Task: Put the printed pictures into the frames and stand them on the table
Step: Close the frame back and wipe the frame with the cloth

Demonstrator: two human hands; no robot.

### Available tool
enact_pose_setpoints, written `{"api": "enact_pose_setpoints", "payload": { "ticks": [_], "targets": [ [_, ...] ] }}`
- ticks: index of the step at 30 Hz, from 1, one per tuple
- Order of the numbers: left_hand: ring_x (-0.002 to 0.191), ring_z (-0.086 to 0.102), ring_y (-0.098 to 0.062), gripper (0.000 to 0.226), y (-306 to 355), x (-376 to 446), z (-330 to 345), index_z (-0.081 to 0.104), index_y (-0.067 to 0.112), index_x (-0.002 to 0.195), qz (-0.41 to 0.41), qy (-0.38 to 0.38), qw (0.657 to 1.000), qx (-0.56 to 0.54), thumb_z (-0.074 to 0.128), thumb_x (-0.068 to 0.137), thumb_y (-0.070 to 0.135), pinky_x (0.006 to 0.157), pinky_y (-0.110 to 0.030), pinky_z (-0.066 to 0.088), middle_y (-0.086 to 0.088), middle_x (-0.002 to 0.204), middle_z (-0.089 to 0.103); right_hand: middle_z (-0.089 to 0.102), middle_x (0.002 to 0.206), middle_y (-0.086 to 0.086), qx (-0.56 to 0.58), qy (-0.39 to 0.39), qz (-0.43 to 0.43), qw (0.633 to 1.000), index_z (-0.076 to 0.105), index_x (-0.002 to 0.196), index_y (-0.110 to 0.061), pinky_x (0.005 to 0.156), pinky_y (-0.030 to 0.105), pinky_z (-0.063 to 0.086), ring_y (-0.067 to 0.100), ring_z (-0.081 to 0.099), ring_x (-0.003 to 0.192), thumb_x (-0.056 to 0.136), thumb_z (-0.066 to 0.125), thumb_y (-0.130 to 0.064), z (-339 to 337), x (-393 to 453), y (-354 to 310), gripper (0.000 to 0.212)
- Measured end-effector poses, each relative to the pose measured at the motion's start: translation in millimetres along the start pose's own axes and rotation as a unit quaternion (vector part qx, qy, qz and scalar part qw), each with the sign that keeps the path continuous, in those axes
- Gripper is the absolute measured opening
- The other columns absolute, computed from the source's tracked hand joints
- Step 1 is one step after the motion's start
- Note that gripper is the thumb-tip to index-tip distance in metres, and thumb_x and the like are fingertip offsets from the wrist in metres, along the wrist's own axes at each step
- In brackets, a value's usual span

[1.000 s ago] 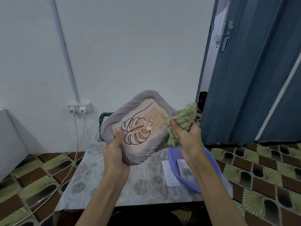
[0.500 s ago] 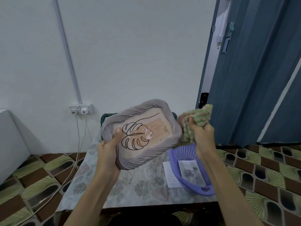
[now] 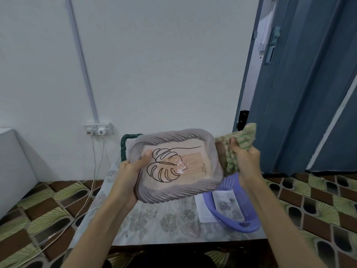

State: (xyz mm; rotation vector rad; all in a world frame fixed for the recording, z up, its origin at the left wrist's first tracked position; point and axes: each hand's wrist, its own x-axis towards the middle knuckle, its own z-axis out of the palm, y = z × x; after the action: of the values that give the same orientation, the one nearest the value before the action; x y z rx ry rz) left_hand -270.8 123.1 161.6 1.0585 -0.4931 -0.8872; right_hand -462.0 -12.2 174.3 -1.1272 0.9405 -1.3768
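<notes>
A grey ribbed picture frame (image 3: 174,194) holds a pink print with a black leaf line drawing (image 3: 166,167). My left hand (image 3: 131,169) grips the frame's left edge, thumb on the glass, and keeps it in the air above the table (image 3: 154,225). My right hand (image 3: 245,159) clutches a green striped cloth (image 3: 241,140) against the frame's right edge. Another printed picture (image 3: 226,206) with a rose lies in a purple basket (image 3: 249,227) on the table.
A white sheet of paper (image 3: 202,209) lies beside the basket. A dark green basket handle (image 3: 125,144) shows behind the frame. A wall socket (image 3: 98,129) with cables is at the left, a blue folding door (image 3: 301,84) at the right.
The frame has turned flatter and shifted right. My right hand with the cloth has slid off the glass to the frame's right edge.
</notes>
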Motion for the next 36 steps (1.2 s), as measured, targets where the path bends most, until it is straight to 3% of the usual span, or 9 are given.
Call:
{"api": "enact_pose_setpoints", "payload": {
  "ticks": [4,7,9,13,18,22,25,32,36],
  "targets": [
    [0.094,0.067,-0.034,0.064,4.9,2.1,1.0,0.057,-0.013,0.115,0.021,0.012,1.0,-0.015,0.071,0.066,0.025,0.076,-0.042,0.058,-0.026,0.109,0.066,0.069,0.101,0.003,0.047,-0.079,0.015,0.996,0.066,0.096,-0.012,0.083,0.032,0.051,0.015,0.065,0.094,0.091,0.057,-0.021,-10.3,0.9,-12.9,0.013],
    [0.1,0.067,-0.03,0.043,4.6,3.1,9.3,0.063,-0.001,0.114,0.035,0.031,0.995,-0.092,0.063,0.08,0.024,0.082,-0.04,0.057,-0.018,0.112,0.068,0.068,0.102,0.006,0.103,-0.047,0.045,0.992,0.061,0.111,-0.005,0.083,0.039,0.052,0.02,0.064,0.094,0.086,0.058,-0.027,-14.8,-9.2,-7.8,0.034],
    [0.106,0.065,-0.028,0.043,2.5,4.4,15.8,0.062,0.003,0.118,0.048,0.042,0.987,-0.15,0.06,0.082,0.027,0.092,-0.045,0.052,-0.014,0.116,0.067,0.067,0.107,0.012,0.108,-0.105,0.098,0.984,0.059,0.117,-0.002,0.088,0.047,0.05,0.028,0.063,0.099,0.08,0.056,-0.034,-14.9,-22.3,0.9,0.05],
    [0.111,0.062,-0.029,0.06,-11.3,-3.8,37.8,0.058,0.005,0.123,0.048,0.017,0.98,-0.192,0.063,0.071,0.035,0.099,-0.051,0.045,-0.013,0.119,0.066,0.07,0.095,0.008,0.152,-0.247,0.163,0.943,0.063,0.105,-0.006,0.072,0.031,0.057,0.019,0.067,0.084,0.077,0.056,-0.027,17.1,-60.3,9.8,0.036],
    [0.099,0.068,-0.023,0.052,-12.6,-11.8,26.2,0.065,0.002,0.114,0.047,-0.055,0.993,-0.09,0.075,0.068,0.025,0.08,-0.033,0.057,-0.012,0.108,0.071,0.071,0.09,0.007,0.192,-0.092,0.128,0.969,0.067,0.093,-0.003,0.08,0.031,0.054,0.018,0.066,0.085,0.086,0.059,-0.005,34.9,-55.7,10.6,0.011],
    [0.089,0.07,-0.015,0.049,23.7,-5.9,-0.4,0.078,0.023,0.089,0.038,-0.186,0.978,0.086,0.076,0.056,0.059,0.071,-0.026,0.058,-0.002,0.098,0.074,0.074,0.075,-0.003,0.118,-0.121,0.074,0.983,0.068,0.082,-0.009,0.078,0.031,0.054,0.013,0.068,0.077,0.087,0.059,-0.007,23.2,-50.5,0.9,0.01],
    [0.093,0.07,-0.021,0.045,32.3,0.5,2.3,0.072,0.019,0.1,0.028,-0.178,0.975,0.134,0.053,0.075,0.051,0.074,-0.03,0.058,-0.006,0.103,0.073,0.074,0.075,-0.004,0.113,-0.144,0.07,0.981,0.068,0.081,-0.011,0.077,0.029,0.054,0.012,0.069,0.076,0.087,0.06,-0.008,27.9,-51.6,-0.8,0.011],
    [0.097,0.069,-0.023,0.058,26.0,2.3,5.9,0.065,0.014,0.113,0.024,-0.11,0.993,0.047,0.046,0.077,0.055,0.07,-0.032,0.059,-0.01,0.109,0.071,0.073,0.094,0.003,0.212,-0.213,0.15,0.942,0.067,0.097,-0.009,0.078,0.03,0.057,0.015,0.069,0.086,0.082,0.056,-0.02,15.4,-37.1,-1.1,0.022],
    [0.085,0.072,-0.02,0.048,31.1,1.6,4.9,0.068,0.013,0.099,0.068,-0.08,0.994,0.043,0.045,0.083,0.052,0.062,-0.028,0.058,-0.007,0.095,0.074,0.069,0.107,0.011,0.231,-0.23,0.127,0.937,0.07,0.099,-0.006,0.077,0.034,0.058,0.019,0.069,0.094,0.077,0.064,-0.028,-6.7,-26.6,-4.2,0.032]
  ]
}}
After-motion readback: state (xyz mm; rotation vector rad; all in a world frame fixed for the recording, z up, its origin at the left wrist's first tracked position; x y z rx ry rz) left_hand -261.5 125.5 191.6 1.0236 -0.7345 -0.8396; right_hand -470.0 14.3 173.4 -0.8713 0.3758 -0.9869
